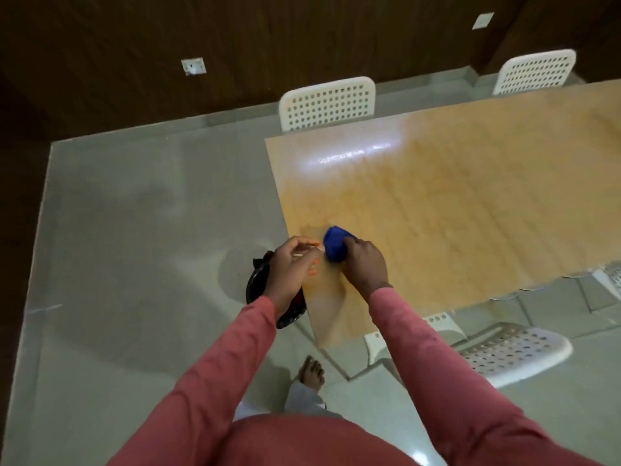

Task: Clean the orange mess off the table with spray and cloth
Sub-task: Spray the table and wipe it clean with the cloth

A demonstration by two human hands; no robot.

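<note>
Cloth gripped by right hand on table edge; left hand cupped, loosely curled.

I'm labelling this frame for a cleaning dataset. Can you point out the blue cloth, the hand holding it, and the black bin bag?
blue cloth [334, 243]: head view, on its bunched top.
right hand [364, 262]: head view, back of the hand.
black bin bag [257, 279]: head view, left edge, beside the table corner.
</note>
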